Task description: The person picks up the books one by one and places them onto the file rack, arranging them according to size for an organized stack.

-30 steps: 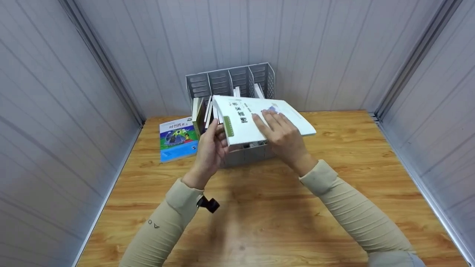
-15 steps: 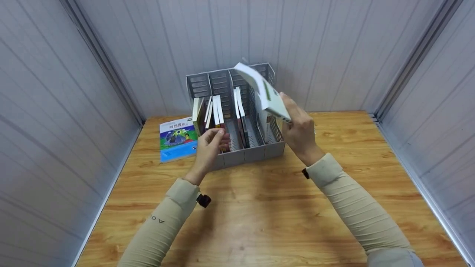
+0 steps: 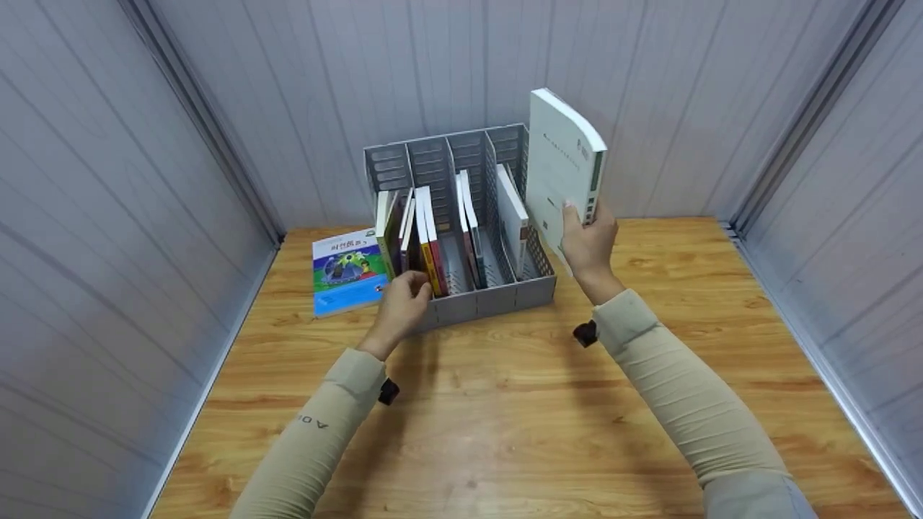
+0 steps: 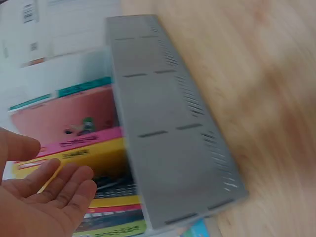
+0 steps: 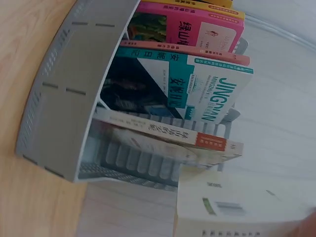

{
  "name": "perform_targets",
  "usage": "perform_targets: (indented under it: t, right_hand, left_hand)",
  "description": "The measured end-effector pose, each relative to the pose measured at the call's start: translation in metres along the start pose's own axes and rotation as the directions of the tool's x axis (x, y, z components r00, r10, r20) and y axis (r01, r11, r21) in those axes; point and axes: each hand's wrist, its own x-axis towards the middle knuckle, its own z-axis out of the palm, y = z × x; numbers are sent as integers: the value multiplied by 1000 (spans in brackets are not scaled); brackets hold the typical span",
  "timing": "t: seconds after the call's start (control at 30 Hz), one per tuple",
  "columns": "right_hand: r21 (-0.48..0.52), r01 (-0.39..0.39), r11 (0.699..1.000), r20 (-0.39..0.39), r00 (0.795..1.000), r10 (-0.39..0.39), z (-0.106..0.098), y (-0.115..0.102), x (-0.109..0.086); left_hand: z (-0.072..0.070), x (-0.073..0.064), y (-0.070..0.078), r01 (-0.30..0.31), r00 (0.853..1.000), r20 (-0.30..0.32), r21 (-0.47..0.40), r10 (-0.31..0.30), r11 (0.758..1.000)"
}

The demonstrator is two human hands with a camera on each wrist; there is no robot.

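Observation:
My right hand (image 3: 593, 241) grips a white paperback book (image 3: 564, 162) near its lower end, thumb on the cover. The book stands tilted in the air just right of the grey file rack (image 3: 497, 297); in the right wrist view the book (image 5: 222, 197) is close to the rack's end compartment. My left hand (image 3: 404, 301) is at the rack's front left edge, beside the yellow and pink books (image 3: 430, 252). In the left wrist view its fingers (image 4: 74, 190) are loosely bent near the yellow book (image 4: 94, 158) and hold nothing.
Several upright books fill parts of the rack, among them a white book (image 3: 513, 216) in the rightmost compartment and a teal book (image 5: 182, 84). A blue and green book (image 3: 350, 270) lies flat left of the rack. Panel walls (image 3: 461, 65) enclose the wooden tabletop (image 3: 469, 404).
My left hand has let go of the white book and lowered to the rack's front left. My right hand has carried the book rightward and turned it upright beside the rack.

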Motion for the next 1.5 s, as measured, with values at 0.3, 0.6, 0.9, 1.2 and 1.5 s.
perform_targets:
  t: [0.3,0.6,0.9,1.2,1.5]
  right_hand:
    - [112,-193,975,38,981,190,22,17,4]
    - [128,-208,970,53,978,203,41,41,-1]
    - [166,-159,973,14,987,159,53,63,-6]
    - [133,-52,990,-61,996,60,56,85,-12]
    - [149,-52,987,-63,996,62,64,98,-13]
  left_hand:
    - [17,3,-31,-57,998,47,287,46,956]
    - [28,3,-37,-108,994,60,516,90,849]
    - [29,5,-35,-75,997,55,528,54,846]
    - [28,7,-28,-103,993,110,534,51,839]
    - [24,9,-25,-67,990,139,522,-7,850]
